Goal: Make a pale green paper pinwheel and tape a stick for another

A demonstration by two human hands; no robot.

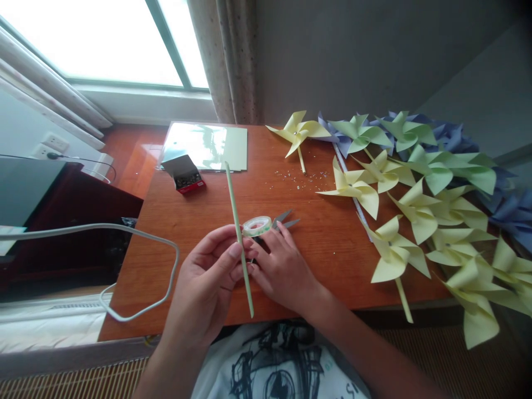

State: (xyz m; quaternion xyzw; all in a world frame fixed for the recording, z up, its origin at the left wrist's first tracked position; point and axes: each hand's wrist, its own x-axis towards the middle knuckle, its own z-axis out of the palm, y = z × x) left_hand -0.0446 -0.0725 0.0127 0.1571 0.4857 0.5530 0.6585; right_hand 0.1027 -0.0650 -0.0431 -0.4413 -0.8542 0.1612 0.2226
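Note:
A thin pale-green rolled paper stick (235, 213) stands slanted, pinched between the thumb and fingers of my left hand (211, 271). My right hand (282, 271) is close beside it, with its fingers curled at a roll of clear tape (257, 226); the fingers partly hide how the roll is gripped. The tape's left edge is close to the stick. Behind the roll and my right fingers, scissors (286, 220) lie on the table with their blades apart and pointing right; their dark handles are mostly covered.
Yellow pinwheels (390, 249), green pinwheels (432, 166) and blue pinwheels (515, 216) crowd the wooden table's (199, 216) right side. An open small box (187, 177) and paper sheets (233, 147) lie at the back left. A white cable (177, 260) loops over the left edge. Tiny scraps (299, 180) are scattered.

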